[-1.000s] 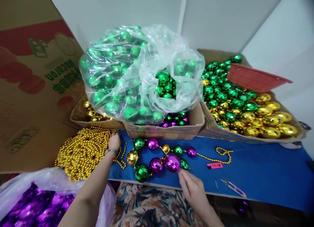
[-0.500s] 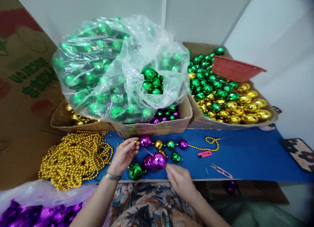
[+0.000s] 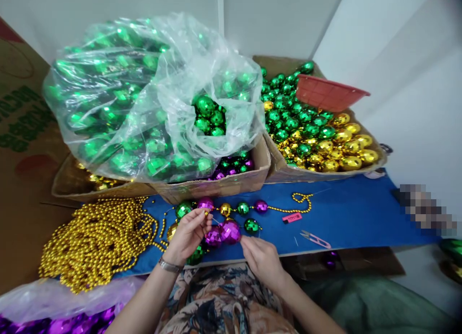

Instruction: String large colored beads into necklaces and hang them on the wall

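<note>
My left hand (image 3: pixel 190 233), with a silver band at its wrist, is closed, thumb and finger pinching a small gold bead (image 3: pixel 206 212). A thin pale line runs from there to a large faceted purple bead (image 3: pixel 230 231). At that bead's right edge, the closed fingertips of my right hand (image 3: pixel 265 263) grip it; any thread between them is too small to see. Another purple bead (image 3: pixel 213 237) touches it on the left. Below my left hand a green bead (image 3: pixel 196 255) is partly hidden. Behind lies a strand with purple, gold and green beads (image 3: pixel 243 208).
A heap of gold bead chain (image 3: pixel 96 242) lies at left. Cardboard boxes (image 3: pixel 216 187) stand behind, under a plastic bag of green beads (image 3: pixel 119 108). A red basket (image 3: pixel 330 93) rests on loose beads. Pink thread snips (image 3: pixel 315 239) and a pink tag (image 3: pixel 292 218) lie at right.
The view has swung right, so the scene sits further left. My left hand has shifted right against the strand, its fingers now in front of the strand's purple bead. Both grips look unchanged.
</note>
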A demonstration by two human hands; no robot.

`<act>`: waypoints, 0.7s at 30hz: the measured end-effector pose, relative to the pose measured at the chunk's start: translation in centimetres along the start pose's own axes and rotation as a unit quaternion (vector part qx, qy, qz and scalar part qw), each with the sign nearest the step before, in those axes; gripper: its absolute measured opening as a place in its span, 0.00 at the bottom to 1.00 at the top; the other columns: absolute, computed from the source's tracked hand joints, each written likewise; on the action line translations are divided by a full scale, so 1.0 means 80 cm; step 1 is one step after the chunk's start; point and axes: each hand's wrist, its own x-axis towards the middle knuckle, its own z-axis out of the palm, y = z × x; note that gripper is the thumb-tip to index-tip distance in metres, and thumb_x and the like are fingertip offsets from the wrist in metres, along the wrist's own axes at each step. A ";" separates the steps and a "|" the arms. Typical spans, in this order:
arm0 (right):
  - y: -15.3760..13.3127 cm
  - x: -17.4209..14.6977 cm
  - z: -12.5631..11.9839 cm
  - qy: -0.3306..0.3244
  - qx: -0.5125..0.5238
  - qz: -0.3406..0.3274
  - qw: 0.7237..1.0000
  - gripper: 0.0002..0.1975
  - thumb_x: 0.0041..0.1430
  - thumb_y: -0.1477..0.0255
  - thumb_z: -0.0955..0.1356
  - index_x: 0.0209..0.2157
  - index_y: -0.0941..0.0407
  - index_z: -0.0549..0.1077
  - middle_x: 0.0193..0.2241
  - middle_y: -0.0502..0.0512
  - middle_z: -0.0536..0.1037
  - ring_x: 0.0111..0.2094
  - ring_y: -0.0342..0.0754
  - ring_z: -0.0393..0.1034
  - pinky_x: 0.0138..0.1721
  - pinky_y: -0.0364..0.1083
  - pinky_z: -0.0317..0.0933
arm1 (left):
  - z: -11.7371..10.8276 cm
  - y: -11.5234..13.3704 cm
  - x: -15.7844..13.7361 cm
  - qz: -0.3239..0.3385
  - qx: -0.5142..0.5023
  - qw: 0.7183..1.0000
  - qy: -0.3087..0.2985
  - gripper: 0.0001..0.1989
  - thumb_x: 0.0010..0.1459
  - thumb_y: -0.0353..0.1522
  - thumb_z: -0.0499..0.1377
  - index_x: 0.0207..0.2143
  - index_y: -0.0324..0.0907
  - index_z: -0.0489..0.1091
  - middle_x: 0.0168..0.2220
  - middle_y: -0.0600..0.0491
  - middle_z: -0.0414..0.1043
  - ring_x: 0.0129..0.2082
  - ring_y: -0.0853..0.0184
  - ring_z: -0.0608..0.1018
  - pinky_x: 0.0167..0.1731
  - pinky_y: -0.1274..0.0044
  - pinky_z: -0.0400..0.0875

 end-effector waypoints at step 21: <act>0.124 -0.052 -0.040 -0.007 0.082 0.144 0.986 0.12 0.68 0.72 0.58 0.33 0.56 0.69 0.27 0.51 0.73 0.29 0.42 0.69 0.32 0.40 0.64 | 0.114 -0.106 0.042 0.209 0.351 0.891 -0.197 0.07 0.55 0.36 0.63 0.34 0.43 0.78 0.36 0.49 0.77 0.36 0.65 0.77 0.36 0.75 0.71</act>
